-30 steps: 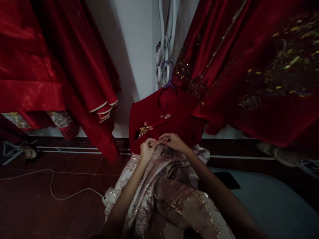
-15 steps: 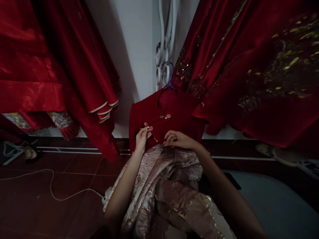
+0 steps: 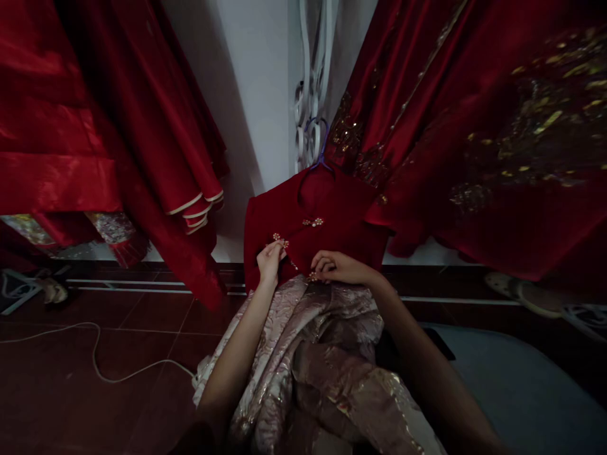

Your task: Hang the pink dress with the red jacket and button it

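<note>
A dark red garment (image 3: pixel 344 199) with a round neckline hangs in front of me from a purple hanger (image 3: pixel 323 151). Jewelled flower clasps decorate its front; the upper clasp (image 3: pixel 313 222) lies across the chest. My left hand (image 3: pixel 269 262) is closed in a pinch on the garment's front edge, just under another flower clasp (image 3: pixel 281 241). Fingers curled, my right hand (image 3: pixel 339 267) grips the front at a lower flower clasp (image 3: pixel 312 277). The fingertips partly hide what they pinch. Shiny pinkish-gold patterned fabric (image 3: pixel 279 328) lies below both hands, over my lap.
Red clothes with pale trim (image 3: pixel 190 189) hang at left, and a red sequined garment (image 3: pixel 502 208) at right. A white scrolled metal stand (image 3: pixel 303 95) rises behind the hanger. A white cable (image 3: pixel 128 379) crosses the tiled floor. A dark flat object (image 3: pixel 440 343) rests on a grey surface (image 3: pixel 512 385).
Both hands keep nearly the same grip on the garment. The whole view has shifted very slightly, with things appearing a little further left.
</note>
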`<state>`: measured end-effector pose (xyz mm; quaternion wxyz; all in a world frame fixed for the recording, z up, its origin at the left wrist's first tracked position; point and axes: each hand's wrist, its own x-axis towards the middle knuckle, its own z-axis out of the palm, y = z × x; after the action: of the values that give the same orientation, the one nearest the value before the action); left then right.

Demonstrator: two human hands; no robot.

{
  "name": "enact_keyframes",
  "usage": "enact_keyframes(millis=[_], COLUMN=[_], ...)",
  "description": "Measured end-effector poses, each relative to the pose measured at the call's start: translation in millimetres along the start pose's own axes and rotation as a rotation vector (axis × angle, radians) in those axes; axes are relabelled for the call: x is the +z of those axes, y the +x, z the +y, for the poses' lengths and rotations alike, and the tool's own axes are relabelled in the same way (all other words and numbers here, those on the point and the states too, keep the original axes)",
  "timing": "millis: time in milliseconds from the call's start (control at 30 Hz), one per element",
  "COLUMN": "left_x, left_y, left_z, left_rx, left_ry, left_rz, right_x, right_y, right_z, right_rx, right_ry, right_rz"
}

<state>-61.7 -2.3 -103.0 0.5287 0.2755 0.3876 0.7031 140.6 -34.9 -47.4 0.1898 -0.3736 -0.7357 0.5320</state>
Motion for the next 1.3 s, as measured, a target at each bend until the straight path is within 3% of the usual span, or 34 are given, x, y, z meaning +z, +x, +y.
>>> enact_keyframes(millis=[100, 200, 267, 333, 433, 533, 600, 700, 833, 1133, 1300], left_x=[3, 4, 9, 21, 47, 72, 81, 87, 92, 93, 88], left_y=[-5, -12, -14, -14, -8, 1, 7, 15, 26, 35, 37], left_z=[2, 4, 8, 18, 40, 63, 75, 84, 88, 90, 86], left_rx=[0.043, 0.027, -0.025, 0.019, 0.392, 0.749, 0.878, 1.015, 1.146, 1.275, 1.416], left_ry=[-0.001, 0.028, 0.141, 0.325, 0.662, 1.129, 1.407, 1.608, 1.635, 1.457, 1.516], left_rz=[0.051, 0.024, -0.096, -0.273, -0.471, -0.537, -0.594, -0.728, -0.842, -0.954, -0.951], right_x=[-1, -3, -6, -9, -14, -18, -21, -27, -33, -33, -35], right_y=[0, -2, -5, -10, -17, -22, -25, -30, -39, -43, -49], right_z=[0, -1, -3, -5, -8, -8, -8, -6, -9, -25, -34], right_rx=[-0.005, 0.001, 0.022, 0.059, 0.113, 0.130, 0.141, 0.165, 0.193, 0.137, 0.045], right_ry=[-0.004, -0.017, -0.033, -0.059, -0.092, -0.102, -0.097, -0.083, -0.101, -0.105, -0.144], right_rz=[-0.008, -0.022, -0.052, -0.112, -0.208, -0.251, -0.265, -0.274, -0.245, -0.192, -0.056])
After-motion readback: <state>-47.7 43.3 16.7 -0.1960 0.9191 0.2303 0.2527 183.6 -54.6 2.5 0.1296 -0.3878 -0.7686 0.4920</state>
